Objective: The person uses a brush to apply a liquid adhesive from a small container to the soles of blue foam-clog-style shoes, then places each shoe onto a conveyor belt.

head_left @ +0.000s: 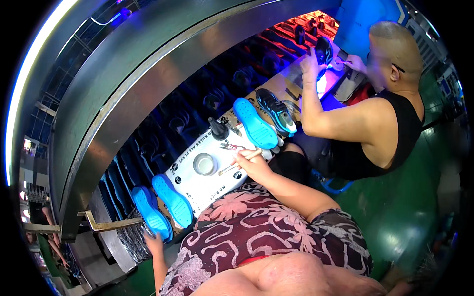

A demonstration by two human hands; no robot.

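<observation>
1. Right hand rests over the white work board, fingers closed around a thin brush whose tip points toward a small round tin.
2. Left hand reaches down at the lower left, touching the end of a blue sole; how far its fingers curl around the edge cannot be told.
3. Second blue sole lies just beside the first, against the board's edge.
4. Third blue sole sits at the board's far end, near a black bottle and a dark shoe.
5. Neighbouring person works on another shoe.
</observation>
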